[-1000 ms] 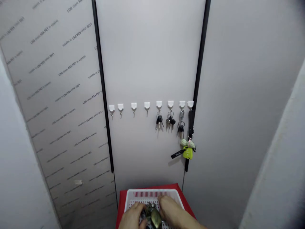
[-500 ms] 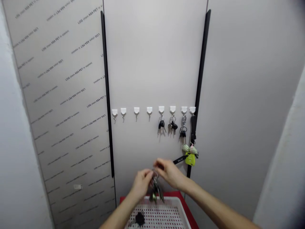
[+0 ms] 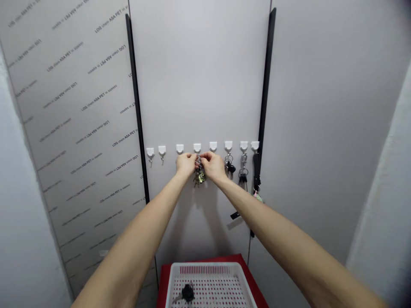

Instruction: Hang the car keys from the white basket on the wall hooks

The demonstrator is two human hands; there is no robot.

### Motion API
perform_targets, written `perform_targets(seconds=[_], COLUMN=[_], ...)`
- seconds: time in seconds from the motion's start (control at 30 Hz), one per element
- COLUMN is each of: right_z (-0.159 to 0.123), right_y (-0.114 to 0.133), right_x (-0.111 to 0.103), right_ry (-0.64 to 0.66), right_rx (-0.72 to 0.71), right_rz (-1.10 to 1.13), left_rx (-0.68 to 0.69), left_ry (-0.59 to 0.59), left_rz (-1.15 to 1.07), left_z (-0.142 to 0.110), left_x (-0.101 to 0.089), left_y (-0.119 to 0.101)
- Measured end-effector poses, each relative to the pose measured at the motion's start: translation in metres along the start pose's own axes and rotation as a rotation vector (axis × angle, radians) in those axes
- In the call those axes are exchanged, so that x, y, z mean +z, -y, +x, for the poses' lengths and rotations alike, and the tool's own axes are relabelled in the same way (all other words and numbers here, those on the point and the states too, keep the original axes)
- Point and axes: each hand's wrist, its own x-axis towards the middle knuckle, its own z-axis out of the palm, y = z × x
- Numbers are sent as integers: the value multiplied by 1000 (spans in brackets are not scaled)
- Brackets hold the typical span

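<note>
My left hand (image 3: 186,164) and my right hand (image 3: 213,166) meet just below a white wall hook (image 3: 197,148) in the middle of the row. Both are closed, pinching the ring of a bunch of keys (image 3: 201,176) from either side. The keys dangle beneath my fingertips, some brass-coloured. Whether the ring is on the hook's metal tip is hidden by my fingers. To the right, my right hand partly covers the neighbouring hook (image 3: 213,146) and whatever hangs there.
Further right hang a key bunch (image 3: 230,166), keys on a clip (image 3: 243,173) and a black strap (image 3: 256,171). Hooks (image 3: 162,150) at left hold nothing. Below, a white basket (image 3: 205,269) with a black key (image 3: 187,293) rests on a red surface (image 3: 163,278). Long black handles (image 3: 138,107) flank the panel.
Both hands have risen from above the basket to the row of hooks, carrying the bunch of keys with them. The view has shifted slightly.
</note>
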Motion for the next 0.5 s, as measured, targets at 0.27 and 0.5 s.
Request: perform_targets(seconds=[0.27,0.5], right_z=[-8,-119], right_y=[-4,-41], right_x=[0,-12], right_ry=[71,395], right_rx=[-14,-167], right_rz=[-256,-277], left_rx=[-62,-222], left_ry=[-29,254], left_rz=[35,46], left_z=[-3,-94], left_x=[0,-29], left_y=[16,108])
